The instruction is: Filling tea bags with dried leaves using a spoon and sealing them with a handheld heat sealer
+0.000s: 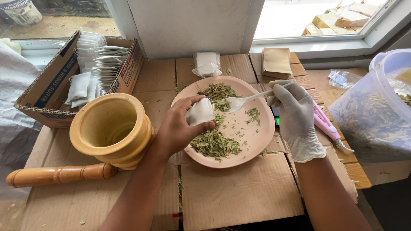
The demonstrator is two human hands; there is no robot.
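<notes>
A pink plate of dried leaves is set on the cardboard-covered counter. A small white sachet is pinched over it by the bare left hand; a white plastic spoon is gripped by the gloved right hand. Leaves could be spilled if the spoon misses the sachet's narrow mouth.

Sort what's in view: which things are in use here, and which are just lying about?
In use: left hand holding small white sachet; gloved right hand holding white plastic spoon; pink plate; dried leaves.

Lying about: wooden mortar; pestle; box of sachets; pink tool; lidded tub.
</notes>
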